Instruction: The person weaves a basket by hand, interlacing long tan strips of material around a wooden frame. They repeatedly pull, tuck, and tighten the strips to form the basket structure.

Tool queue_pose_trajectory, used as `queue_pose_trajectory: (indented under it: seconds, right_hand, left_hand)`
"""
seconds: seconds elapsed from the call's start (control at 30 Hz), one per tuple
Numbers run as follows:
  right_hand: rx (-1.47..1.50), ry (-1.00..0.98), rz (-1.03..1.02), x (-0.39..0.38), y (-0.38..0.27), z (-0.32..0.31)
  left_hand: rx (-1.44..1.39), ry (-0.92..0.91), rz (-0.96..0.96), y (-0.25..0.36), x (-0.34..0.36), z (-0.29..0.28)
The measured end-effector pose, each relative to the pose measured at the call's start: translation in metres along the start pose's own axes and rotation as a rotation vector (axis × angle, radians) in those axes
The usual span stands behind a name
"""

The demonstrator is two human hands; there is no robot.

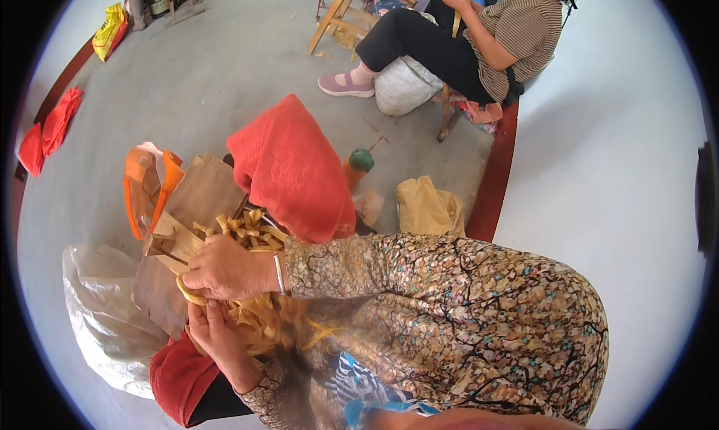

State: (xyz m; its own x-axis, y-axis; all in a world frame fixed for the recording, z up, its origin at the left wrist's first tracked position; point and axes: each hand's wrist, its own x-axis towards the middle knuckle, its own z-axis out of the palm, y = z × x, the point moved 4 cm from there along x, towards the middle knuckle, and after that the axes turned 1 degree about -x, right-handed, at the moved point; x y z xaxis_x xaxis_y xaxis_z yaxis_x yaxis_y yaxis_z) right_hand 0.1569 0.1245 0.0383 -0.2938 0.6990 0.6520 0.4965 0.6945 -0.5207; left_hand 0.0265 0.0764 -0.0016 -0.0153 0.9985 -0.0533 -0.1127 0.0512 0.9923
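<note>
My right hand (225, 269), with a silver bracelet at the wrist, pinches a curved pale-yellow strip (191, 291) beside a dark, thin metal piece (171, 256) on a wooden board (153, 295). Just below it, my left hand (217, 333) has thumb and fingers closed on the same strip. Short cut yellowish pieces (228, 228) lie heaped behind my right wrist, and more loose strips (273, 321) lie under my forearm. Orange-handled scissors or a similar orange tool (135, 198) stands at the board's far end. A red cloth (288, 164) covers something beside the heap.
A seated co-worker (517, 41) at upper right holds a strip, near a white sack (404, 86). A green-and-orange object (359, 164) and tan cloth (423, 205) are on the floor. A translucent bag (97, 318) lies left, red bags (56, 123) farther back, and a white wall (599, 168) right.
</note>
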Motion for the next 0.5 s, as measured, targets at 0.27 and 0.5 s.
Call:
queue_pose_trajectory:
  seconds: [0.27,0.5]
  right_hand:
    - [0.536,-0.512,0.328,-0.042,0.015,0.026]
    - [0.259,-0.408,0.034,-0.033,0.016,-0.004]
  left_hand:
    - [1.078,0.214,0.677,-0.005,-0.035,-0.012]
    - [1.041,0.161,0.726,0.031,-0.042,0.016]
